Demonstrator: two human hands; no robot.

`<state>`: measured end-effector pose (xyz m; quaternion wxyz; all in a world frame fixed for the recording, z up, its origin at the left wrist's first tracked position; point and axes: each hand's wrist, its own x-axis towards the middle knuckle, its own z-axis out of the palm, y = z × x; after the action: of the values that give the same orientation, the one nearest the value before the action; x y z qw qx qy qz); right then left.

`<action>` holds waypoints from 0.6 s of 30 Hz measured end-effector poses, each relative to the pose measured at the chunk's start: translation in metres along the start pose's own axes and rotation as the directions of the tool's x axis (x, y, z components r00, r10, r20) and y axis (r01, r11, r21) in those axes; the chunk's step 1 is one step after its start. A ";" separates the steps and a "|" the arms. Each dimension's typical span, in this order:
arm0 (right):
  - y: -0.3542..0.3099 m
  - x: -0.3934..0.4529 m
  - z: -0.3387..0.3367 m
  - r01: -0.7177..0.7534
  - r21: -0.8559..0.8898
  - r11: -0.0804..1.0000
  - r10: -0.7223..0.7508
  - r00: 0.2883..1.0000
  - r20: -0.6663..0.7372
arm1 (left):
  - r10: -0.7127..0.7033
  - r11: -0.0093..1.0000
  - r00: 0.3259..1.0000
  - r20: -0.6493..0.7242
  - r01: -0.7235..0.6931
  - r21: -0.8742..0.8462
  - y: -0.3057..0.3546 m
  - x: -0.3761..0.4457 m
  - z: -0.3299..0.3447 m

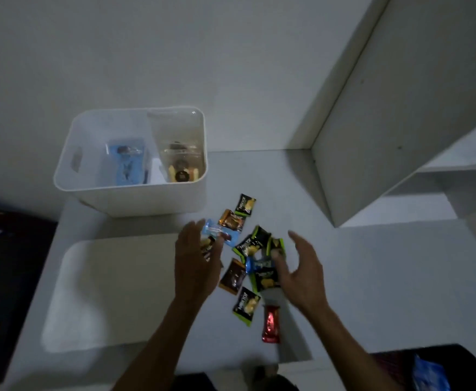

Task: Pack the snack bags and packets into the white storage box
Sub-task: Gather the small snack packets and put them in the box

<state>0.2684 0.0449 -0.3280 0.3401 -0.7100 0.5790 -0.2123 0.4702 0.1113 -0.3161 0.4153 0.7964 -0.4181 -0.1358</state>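
Both hands are reaching in from the bottom of the frame over a scatter of snack packets at centre. The left hand [196,261] is lying with fingers straight and loosely spread, its fingertips covering the edge of a light blue packet [219,233] and a dark one beneath. The right hand [301,273] is hovering with fingers relaxed and apart, its thumb just beside a blue packet [258,263]; whether it is touching any packet is unclear. Between the hands, green-edged black packets [249,244] are lying jumbled with a brown packet [233,276], and a red packet [271,324] is sitting lower down, apart. The white storage box [135,193] is standing in the upper left of centre, holding a blue pack [126,162] and a clear inner container [179,148]. A white lid [104,292] is lying at lower left.
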 end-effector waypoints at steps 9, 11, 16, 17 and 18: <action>0.085 -0.102 0.091 -0.023 -0.319 0.947 0.068 0.989 0.130 | -0.108 0.894 0.981 0.159 0.026 0.448 -0.031 -0.091 0.086; 0.089 -0.096 0.099 -0.027 -0.350 0.937 0.055 0.996 0.071 | -0.147 0.870 0.973 0.176 0.042 0.492 -0.038 -0.099 0.098; 0.093 -0.043 0.097 0.008 -0.325 0.946 -0.013 1.000 -0.014 | -0.188 0.801 0.973 0.132 0.074 0.594 -0.064 -0.091 0.118; 0.092 -0.031 0.095 0.032 -0.323 0.946 -0.036 0.999 -0.007 | -0.181 0.797 0.976 0.120 0.074 0.599 -0.067 -0.085 0.119; 0.093 -0.019 0.094 0.066 -0.325 0.944 -0.067 0.998 0.008 | -0.172 0.795 0.978 0.115 0.069 0.602 -0.071 -0.079 0.121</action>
<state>0.2663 0.0761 -0.4574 0.2105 -0.7751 0.5822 -0.1263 0.3933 0.1286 -0.4563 0.0993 0.8974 -0.4206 -0.0891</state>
